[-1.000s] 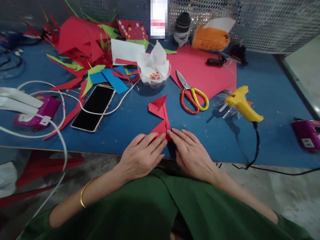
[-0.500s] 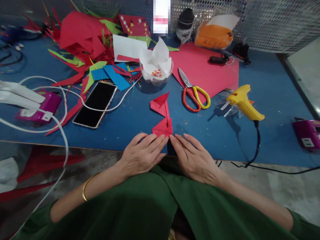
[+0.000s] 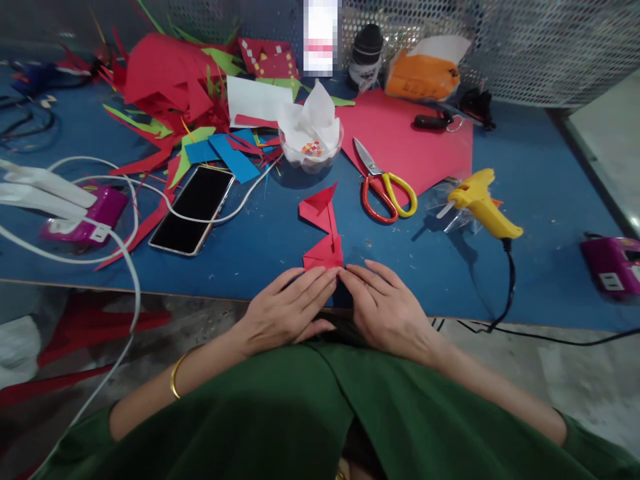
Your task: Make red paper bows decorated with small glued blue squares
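Note:
A folded red paper (image 3: 325, 230) lies on the blue table (image 3: 250, 267), its near end at the table's front edge. My left hand (image 3: 290, 307) rests flat with fingers stretched over the lower left of that paper. From the other side, my right hand (image 3: 387, 303) touches the paper's lower right corner with its fingertips, fingers extended. The fingertips of both hands nearly meet there. Scissors (image 3: 383, 187) with red and yellow handles lie to the right of the paper, blades pointing away.
A phone (image 3: 193, 210) with a white cable lies left. Behind are a paper-lined bowl (image 3: 311, 140), red sheet (image 3: 415, 147) and paper scraps (image 3: 170, 80). A yellow glue gun (image 3: 483, 203) stands right; purple boxes (image 3: 613, 263) (image 3: 93, 213) sit at both sides.
The camera view has shifted slightly. My left thumb has moved a little away from the fingers; both hands otherwise stay at the near end of the folded paper.

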{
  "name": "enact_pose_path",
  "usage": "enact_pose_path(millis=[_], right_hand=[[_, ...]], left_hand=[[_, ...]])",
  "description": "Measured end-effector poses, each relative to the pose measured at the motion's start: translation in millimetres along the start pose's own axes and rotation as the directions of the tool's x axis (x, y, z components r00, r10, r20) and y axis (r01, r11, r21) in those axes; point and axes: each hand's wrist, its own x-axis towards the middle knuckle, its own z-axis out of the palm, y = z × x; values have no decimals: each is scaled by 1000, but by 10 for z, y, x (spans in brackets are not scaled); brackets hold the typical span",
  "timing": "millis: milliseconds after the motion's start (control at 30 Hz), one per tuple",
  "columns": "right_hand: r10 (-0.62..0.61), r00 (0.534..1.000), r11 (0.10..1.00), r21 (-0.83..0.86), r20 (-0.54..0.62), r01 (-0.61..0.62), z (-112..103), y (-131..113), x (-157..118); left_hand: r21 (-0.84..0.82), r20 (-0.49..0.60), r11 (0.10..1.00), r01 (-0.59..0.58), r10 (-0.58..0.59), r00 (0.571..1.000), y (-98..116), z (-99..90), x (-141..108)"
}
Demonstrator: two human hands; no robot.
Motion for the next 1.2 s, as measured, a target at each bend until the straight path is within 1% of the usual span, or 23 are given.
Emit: enact_pose_path(millis=[67, 133, 200, 367, 500, 633, 767, 833, 933, 1000, 1133, 1200], right_hand=[[58, 998, 995, 79, -32, -56, -17, 44, 36], [114, 992, 984, 146, -50, -106, -24, 86, 65], [136, 989, 979, 159, -54, -126, -16, 117, 88], [87, 996, 995, 40, -4, -87, 38, 124, 129], [13, 999, 998, -56, -31, -14, 59, 109, 149], [-41, 998, 996, -83, -53, 37, 74, 109, 148], [-28, 998, 995, -95, -51, 23, 88, 108, 148], [10, 998, 998, -68, -62, -14, 86, 112, 148], [81, 994, 996, 48, -69, -78, 71, 122, 130], [107, 990, 990, 105, -87, -98, 63, 118, 101], [87, 989, 991, 108, -120, -74, 80, 68, 29], [69, 992, 994, 97, -109, -58, 99, 40, 5]], left_hand=[[-30, 39, 1000, 4, -2, 999, 25, 26, 56], [-33, 50, 999, 24, -22, 999, 47, 53, 85], [-18, 54, 999, 35, -34, 998, 66, 74, 93], [17, 58, 999, 33, -34, 998, 86, 93, 102], [11, 43, 999, 52, -53, 998, 80, 102, 123], [7, 23, 998, 63, -63, 998, 78, 120, 126], [-6, 28, 997, 73, -73, 997, 91, 145, 114], [-30, 31, 995, 93, -93, 995, 95, 151, 114], [-60, 26, 991, 116, -114, 993, 92, 144, 124], [-70, 33, 990, 120, -118, 992, 88, 130, 131], [-69, 69, 989, 131, -126, 990, 81, 101, 137], [-60, 36, 990, 127, -125, 991, 79, 93, 130]])
